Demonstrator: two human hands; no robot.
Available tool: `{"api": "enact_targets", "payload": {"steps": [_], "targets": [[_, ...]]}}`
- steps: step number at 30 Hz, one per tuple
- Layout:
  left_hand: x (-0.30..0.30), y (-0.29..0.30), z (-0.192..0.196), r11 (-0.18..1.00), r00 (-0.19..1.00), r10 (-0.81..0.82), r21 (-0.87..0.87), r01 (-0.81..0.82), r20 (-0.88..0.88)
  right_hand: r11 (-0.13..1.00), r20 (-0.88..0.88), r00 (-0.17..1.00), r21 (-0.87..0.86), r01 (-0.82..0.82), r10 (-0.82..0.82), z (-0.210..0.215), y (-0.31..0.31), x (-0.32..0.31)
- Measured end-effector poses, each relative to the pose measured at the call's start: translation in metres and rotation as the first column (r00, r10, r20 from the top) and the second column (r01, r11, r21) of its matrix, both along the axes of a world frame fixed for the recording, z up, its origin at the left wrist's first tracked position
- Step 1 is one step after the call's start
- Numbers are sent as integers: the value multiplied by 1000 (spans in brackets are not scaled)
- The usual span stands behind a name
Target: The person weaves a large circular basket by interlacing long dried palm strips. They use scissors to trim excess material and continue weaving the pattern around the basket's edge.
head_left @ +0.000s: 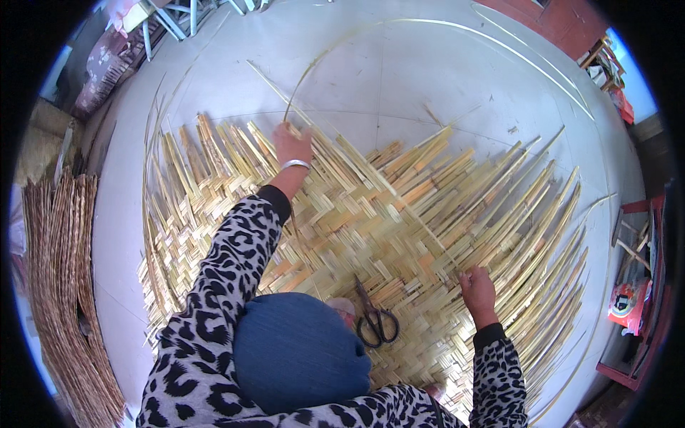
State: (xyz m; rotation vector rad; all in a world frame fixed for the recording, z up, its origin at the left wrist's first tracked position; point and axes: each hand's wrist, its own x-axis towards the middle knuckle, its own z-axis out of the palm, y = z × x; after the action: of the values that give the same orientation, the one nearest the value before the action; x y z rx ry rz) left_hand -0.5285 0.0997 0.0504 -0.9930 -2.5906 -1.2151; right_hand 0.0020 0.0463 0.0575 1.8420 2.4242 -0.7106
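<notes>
A half-woven mat [342, 225] lies spread over the pale floor [435, 68], taking up most of its middle, with loose ends fanning out along the mat's far and right edges. The left hand [292, 150], with a bracelet [295, 164] at its wrist, is over the mat's far edge, left of the middle. Its grip is closed on a long strip [442, 23], which arcs over the bare floor beyond that edge and toward the right. The right hand [478, 289] is over the right part of the mat, its grip pinching the lower end of a slanting strip [419, 222] that runs across the mat and past its far edge.

A blue-clad knee [303, 353] covers part of the mat's near side. Just beside it, dark scissors [370, 311] lie on the weave between the two arms, blades pointing to the far edge and handles nearer the person; they sit in the working area.

By the floor's left edge is a tall bundle of brown strips [61, 278]. At the far left corner are light-blue stool legs [171, 21] and a patterned cloth [107, 64]. A red cabinet [553, 25] stands at the far right corner; along the right edge, a red wooden frame [653, 285] holds a colourful packet [628, 307].
</notes>
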Motion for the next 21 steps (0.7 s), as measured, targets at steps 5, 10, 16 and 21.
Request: {"api": "enact_targets", "payload": {"steps": [5, 10, 16, 21], "targets": [[2, 27, -30, 888, 931, -72, -402, 223, 358, 989, -41, 997, 125, 74, -69, 15, -17, -21], [-1, 45, -38, 930, 397, 117, -240, 277, 910, 947, -78, 945, -11, -320, 318, 30, -76, -58], [-2, 25, -23, 983, 182, -116, 87, 161, 976, 823, -163, 834, -145, -549, 527, 31, -153, -99], [12, 14, -21, 981, 224, -191, 175, 87, 956, 843, -142, 843, -82, -532, 518, 22, -163, -106]]}}
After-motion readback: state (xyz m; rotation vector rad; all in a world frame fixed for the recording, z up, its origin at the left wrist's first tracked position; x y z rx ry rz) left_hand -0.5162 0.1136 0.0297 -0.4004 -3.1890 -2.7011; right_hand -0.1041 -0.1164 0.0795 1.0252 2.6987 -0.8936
